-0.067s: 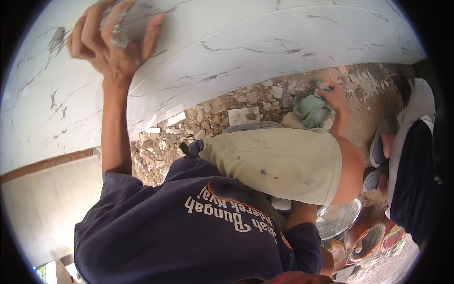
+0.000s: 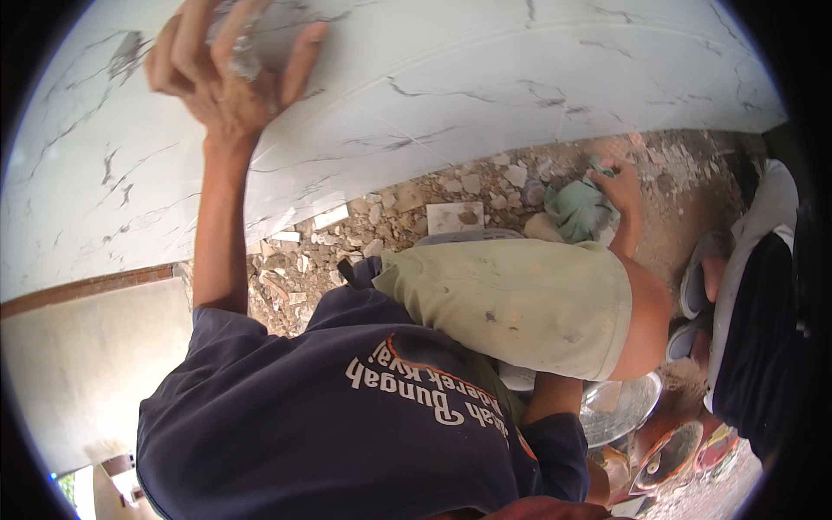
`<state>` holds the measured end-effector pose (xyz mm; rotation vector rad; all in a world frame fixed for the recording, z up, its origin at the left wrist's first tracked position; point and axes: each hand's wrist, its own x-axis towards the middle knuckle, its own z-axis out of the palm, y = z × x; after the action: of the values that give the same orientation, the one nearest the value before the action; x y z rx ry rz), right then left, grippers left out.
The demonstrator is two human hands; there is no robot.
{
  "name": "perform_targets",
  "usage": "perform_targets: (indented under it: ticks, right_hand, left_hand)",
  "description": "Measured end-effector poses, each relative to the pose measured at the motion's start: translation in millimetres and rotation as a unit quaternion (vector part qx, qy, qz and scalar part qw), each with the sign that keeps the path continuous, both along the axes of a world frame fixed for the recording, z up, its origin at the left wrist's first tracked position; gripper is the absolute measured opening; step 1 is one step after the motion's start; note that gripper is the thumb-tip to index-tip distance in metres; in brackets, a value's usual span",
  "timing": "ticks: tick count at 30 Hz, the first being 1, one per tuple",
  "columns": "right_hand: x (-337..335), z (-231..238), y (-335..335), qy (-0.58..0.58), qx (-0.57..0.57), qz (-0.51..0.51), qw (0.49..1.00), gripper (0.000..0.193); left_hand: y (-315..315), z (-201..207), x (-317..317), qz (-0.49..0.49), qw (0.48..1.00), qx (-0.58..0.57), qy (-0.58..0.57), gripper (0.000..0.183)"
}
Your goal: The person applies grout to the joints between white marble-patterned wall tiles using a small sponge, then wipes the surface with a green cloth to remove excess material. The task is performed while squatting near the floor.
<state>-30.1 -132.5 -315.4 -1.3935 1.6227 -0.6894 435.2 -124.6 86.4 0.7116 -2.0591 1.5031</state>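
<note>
My left hand (image 2: 227, 82) rests with its fingers spread against a white marble-look tiled surface (image 2: 364, 95). A grey, lumpy smear of what looks like wet paste clings to one finger. Beyond my bent knee, my right hand (image 2: 620, 186) is closed on a bunched green cloth (image 2: 577, 211), low down near the foot of the tiles. The cloth hangs over part of a pale, rounded thing that I cannot make out.
Broken stones and tile scraps (image 2: 381, 212) cover the ground along the tiles. A metal basin (image 2: 620, 403) and an orange-rimmed bowl (image 2: 669, 455) with a tool in it stand at lower right. Another person's sandalled foot (image 2: 706, 273) and dark clothing (image 2: 754, 338) are at far right.
The view has shifted slightly, so the scene sits a little lower and further right. Both hands keep their places, the left on the tiles and the right on the cloth.
</note>
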Motion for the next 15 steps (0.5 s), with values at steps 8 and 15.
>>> perform_targets:
  ticks: [8,15]
  right_hand:
    - [21.0,5.0,-3.1,-0.045,-0.006,-0.020,0.999,0.024]
    - [-14.9,-27.3,-23.4,-0.030,-0.052,0.028,0.998,0.032]
  left_hand:
    - [33.2,-30.1,-20.8,0.171,0.982,0.069,0.049,0.067]
    - [89.6,-188.1,27.7,0.241,0.914,0.322,0.053,0.078]
